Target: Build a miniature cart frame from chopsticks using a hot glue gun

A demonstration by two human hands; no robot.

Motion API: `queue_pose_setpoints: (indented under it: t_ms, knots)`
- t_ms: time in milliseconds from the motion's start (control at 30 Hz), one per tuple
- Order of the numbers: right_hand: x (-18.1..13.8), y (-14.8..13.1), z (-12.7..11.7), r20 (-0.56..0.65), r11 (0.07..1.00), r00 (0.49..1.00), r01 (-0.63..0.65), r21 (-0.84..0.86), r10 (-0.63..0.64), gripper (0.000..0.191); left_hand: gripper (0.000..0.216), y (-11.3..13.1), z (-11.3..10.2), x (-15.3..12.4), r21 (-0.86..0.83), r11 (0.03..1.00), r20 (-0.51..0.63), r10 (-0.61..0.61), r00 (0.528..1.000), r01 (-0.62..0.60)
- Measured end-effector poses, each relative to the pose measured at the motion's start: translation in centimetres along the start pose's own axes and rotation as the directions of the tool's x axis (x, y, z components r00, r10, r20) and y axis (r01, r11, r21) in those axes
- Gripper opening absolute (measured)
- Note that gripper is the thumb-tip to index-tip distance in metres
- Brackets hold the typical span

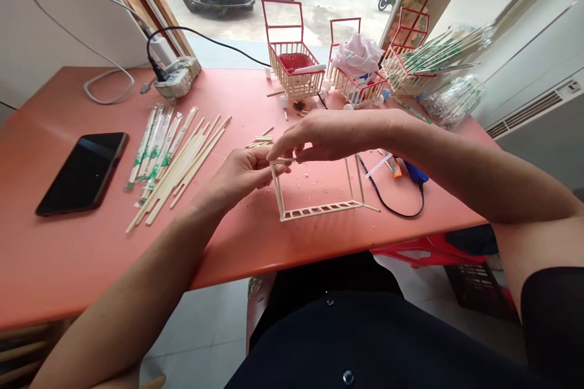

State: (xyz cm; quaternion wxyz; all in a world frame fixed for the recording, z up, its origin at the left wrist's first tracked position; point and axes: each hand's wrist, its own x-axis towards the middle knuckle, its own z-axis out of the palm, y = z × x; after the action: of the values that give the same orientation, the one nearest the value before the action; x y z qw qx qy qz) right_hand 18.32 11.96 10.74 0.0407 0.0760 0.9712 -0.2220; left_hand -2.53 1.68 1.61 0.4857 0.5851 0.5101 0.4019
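A small frame of thin wooden sticks (319, 211) stands near the table's front edge, with a ladder-like base and upright posts. At the tops of its left posts lies a short wooden stick (283, 161). My left hand (244, 173) is closed, its fingers pinching the frame by that top corner. From above, my right hand (314, 135) reaches over with bent fingers closed on the short stick. The fingertips of both hands nearly meet, and partly hide the joint. Behind my fingers is a small pile of cut sticks (261, 140).
Long chopsticks (182, 164) and wrapped chopsticks (152, 140) lie left, beside a black phone (82, 173). A power strip (177, 77) sits behind. Stick-built carts (296, 76) line the window side. On the right are a blue tool (416, 173) with a black cord and a white glue stick (378, 165).
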Motion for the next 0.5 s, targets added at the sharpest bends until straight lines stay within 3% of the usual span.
queue_pose_setpoints:
  t_ms: [133, 200, 267, 333, 433, 500]
  knots:
    - [0.4, 0.8, -0.7, -0.035, 0.999, 0.999, 0.021, -0.027, -0.022, 0.031, 0.035, -0.4, 0.0, 0.1, 0.046, 0.999, -0.062, 0.032, 0.998, -0.029]
    - [-0.3, 1.0, -1.2, -0.153, 0.999, 0.988, 0.006, -0.036, -0.012, 0.03, 0.032, -0.6, 0.1, 0.1, 0.033, 0.999, -0.083, 0.026, 0.996, -0.024]
    - [-1.7, 1.1, -1.6, -0.326, 0.998, 0.945, -0.047, -0.031, 0.034, 0.031, 0.03, -0.7, 0.1, 0.2, 0.014, 1.0, -0.107, 0.009, 0.994, -0.007]
    - [-3.6, 1.0, -1.6, -0.488, 0.994, 0.867, -0.112, 0.009, 0.102, 0.033, 0.029, -0.7, 0.1, 0.2, -0.016, 1.0, -0.136, -0.02, 0.991, 0.018]
    - [-6.7, 0.5, -0.4, -0.697, 0.964, 0.668, -0.22, 0.153, 0.263, 0.037, 0.029, -0.7, 0.0, 0.3, -0.094, 0.995, -0.2, -0.064, 0.978, 0.046]
    - [-8.6, 0.0, 1.1, -0.756, 0.925, 0.536, -0.271, 0.268, 0.376, 0.04, 0.031, -0.8, 0.1, 0.4, -0.139, 0.988, -0.241, -0.095, 0.966, 0.063]
